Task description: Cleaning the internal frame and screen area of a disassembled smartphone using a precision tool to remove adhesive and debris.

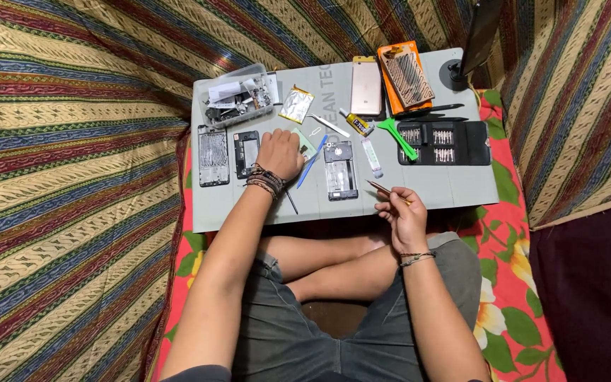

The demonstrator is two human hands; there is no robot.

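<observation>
Tweezers [383, 189], slim and metal, are pinched in the right hand [404, 216] over the near edge of a grey work mat [454, 187]; their long axis points up and to the left. The left hand [279, 154] lies palm-down on the mat, fingers together, covering a small part that cannot be made out. A clear plastic tray [238, 95] at the far left corner holds jumbled phone parts. An opened phone body [340, 170] lies between the hands.

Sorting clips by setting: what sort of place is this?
Likely a makeshift home phone-repair spot: a grey work mat laid over patterned cloth, opened phone frames and a screwdriver bit kit.
</observation>
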